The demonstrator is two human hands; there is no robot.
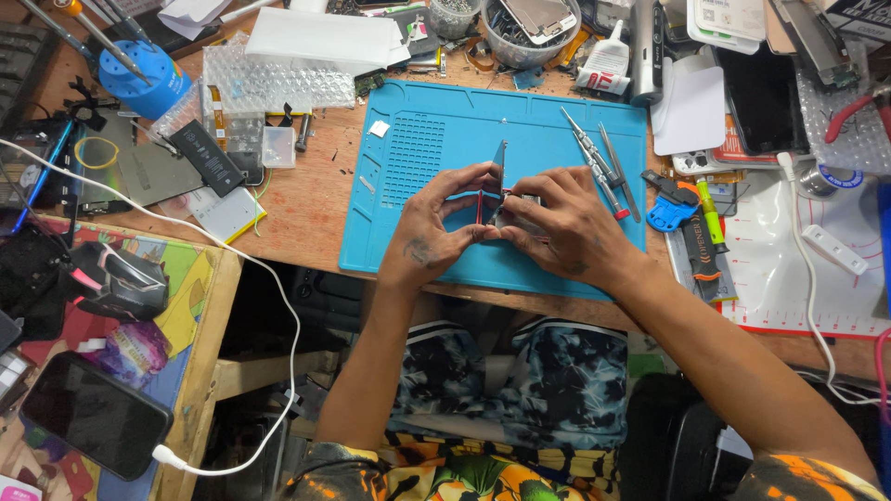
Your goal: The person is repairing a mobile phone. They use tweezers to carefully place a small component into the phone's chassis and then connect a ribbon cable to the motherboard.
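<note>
Both-handed, at the near edge of the blue mat point(445, 139) on the counter point(306, 199): left hand point(429, 232) and right hand point(566, 227), fingers point(464, 181) pinched shut on an opened phone point(499, 172), stood edgewise, seemingly to separate screen from body. Screwdrivers point(594, 162) parked just beside, toward the mat's right edge.

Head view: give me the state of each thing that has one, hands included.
Left hand: gripping the phone.
Right hand: gripping the phone.
Phone: opened, screen tilted up on edge.
Dark phone: screen off, white cable plugged in.
Screwdrivers: lying loose on blue mat.
</note>
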